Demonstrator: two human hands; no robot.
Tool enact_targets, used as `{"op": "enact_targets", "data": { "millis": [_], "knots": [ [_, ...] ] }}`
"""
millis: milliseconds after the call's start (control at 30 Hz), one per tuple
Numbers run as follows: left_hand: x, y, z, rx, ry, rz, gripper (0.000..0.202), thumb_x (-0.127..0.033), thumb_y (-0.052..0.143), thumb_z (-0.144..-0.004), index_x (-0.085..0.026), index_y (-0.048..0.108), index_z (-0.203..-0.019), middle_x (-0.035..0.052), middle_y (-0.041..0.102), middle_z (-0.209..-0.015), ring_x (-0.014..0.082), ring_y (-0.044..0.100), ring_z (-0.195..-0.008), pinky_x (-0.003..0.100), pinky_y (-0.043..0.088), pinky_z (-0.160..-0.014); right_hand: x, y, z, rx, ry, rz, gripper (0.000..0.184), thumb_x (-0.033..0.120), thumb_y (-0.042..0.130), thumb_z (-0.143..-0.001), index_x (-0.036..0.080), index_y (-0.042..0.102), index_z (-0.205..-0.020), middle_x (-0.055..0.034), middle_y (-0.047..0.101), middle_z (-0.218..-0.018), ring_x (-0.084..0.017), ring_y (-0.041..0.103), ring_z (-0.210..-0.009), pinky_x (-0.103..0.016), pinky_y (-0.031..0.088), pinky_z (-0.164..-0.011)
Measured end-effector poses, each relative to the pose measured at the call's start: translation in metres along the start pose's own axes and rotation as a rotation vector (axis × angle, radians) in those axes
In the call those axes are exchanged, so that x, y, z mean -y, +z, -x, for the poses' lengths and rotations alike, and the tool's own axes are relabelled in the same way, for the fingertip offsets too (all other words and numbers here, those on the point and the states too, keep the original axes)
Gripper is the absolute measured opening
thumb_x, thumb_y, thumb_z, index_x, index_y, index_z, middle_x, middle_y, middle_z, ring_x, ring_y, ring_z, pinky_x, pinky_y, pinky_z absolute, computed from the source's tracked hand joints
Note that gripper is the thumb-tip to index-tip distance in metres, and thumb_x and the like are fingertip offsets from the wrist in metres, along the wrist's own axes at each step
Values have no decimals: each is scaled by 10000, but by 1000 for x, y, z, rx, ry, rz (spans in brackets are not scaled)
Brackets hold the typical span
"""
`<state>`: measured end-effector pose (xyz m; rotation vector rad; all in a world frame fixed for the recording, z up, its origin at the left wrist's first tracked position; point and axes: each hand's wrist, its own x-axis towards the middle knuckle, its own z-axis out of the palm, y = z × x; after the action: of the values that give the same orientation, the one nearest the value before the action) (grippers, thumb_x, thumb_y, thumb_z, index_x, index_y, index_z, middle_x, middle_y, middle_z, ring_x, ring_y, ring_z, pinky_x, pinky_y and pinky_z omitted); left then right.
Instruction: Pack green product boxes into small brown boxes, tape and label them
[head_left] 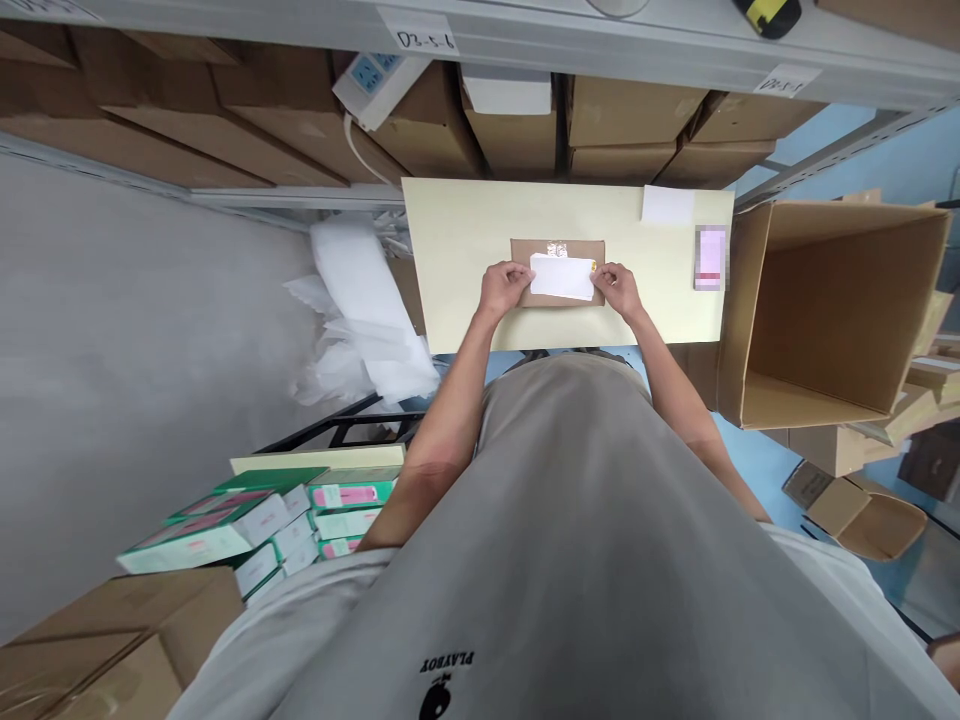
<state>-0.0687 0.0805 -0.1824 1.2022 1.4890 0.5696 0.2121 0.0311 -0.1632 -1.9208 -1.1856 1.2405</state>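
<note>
A small brown cardboard box point(559, 302) lies flat on the pale yellow tabletop point(465, 240), with a strip of shiny clear tape point(556, 249) at its far edge. Over the box is a white paper label point(562, 277). My left hand point(505, 287) pinches the label's left end between thumb and finger. At the opposite end, my right hand point(618, 288) pinches the label near a small yellow mark. Whether the label is stuck to the box or only held over it, I cannot tell.
White paper point(667, 205) and a pinkish blurred device point(709, 258) lie on the table's right. Beyond stands a large open carton point(832, 300). Foam wrap point(367, 300) is at the left, green-white boxes point(300, 515) lower left. A shelf point(525, 45) with cartons and a power strip point(379, 85) runs behind.
</note>
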Motion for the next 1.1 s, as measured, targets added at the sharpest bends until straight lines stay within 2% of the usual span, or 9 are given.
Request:
{"op": "enact_targets", "data": {
  "millis": [300, 633, 733, 833, 933, 1100],
  "knots": [
    [13, 3, 0, -20, 61, -65, 96, -297, 814, -902, -215, 788, -859, 27, 725, -897, 186, 602, -822, 330, 513, -863, -12, 4, 0, -8, -40, 7, 418, 642, 859, -931, 258, 711, -855, -7, 622, -887, -203, 561, -849, -365, 550, -897],
    [15, 14, 7, -117, 144, -215, 84, -220, 748, -979, -230, 740, -897, 31, 677, -909, 203, 641, -823, 362, 555, -895, -20, 9, 0, -62, -58, 84, 336, 542, 816, -1008, 236, 730, -897, 7, 601, -836, -194, 569, -806, -374, 577, -885],
    [13, 20, 13, -136, 174, -286, 84, -252, 768, -997, -243, 711, -936, 39, 650, -909, 241, 653, -897, 407, 559, -969, -20, 14, 2, -79, -55, 156, 286, 475, 874, -949, 238, 714, -936, 12, 589, -880, -202, 573, -841, -380, 569, -905],
    [10, 27, 19, -157, 180, -390, 343, -362, 965, -873, -258, 665, -1002, 62, 652, -1007, 305, 644, -1058, 473, 546, -1064, -20, 21, 3, -108, -71, 256, 378, 482, 956, -871, 244, 687, -987, -12, 608, -976, -229, 590, -919, -396, 566, -914],
    [8, 32, 22, -163, 146, -468, 549, -444, 1057, -777, -268, 623, -1062, 89, 645, -1120, 357, 610, -1166, 516, 534, -1090, -22, 28, 3, -136, -71, 329, 419, 536, 945, -890, 250, 665, -1012, -46, 630, -1050, -266, 605, -1002, -421, 570, -934],
    [9, 31, 19, -148, 133, -464, 407, -412, 962, -901, -269, 607, -1039, 83, 645, -1063, 338, 622, -1110, 514, 525, -1098, -24, 32, 3, -157, -79, 346, 320, 539, 804, -1035, 254, 660, -1024, -61, 651, -1046, -275, 626, -1012, -422, 573, -951]
  ]
}}
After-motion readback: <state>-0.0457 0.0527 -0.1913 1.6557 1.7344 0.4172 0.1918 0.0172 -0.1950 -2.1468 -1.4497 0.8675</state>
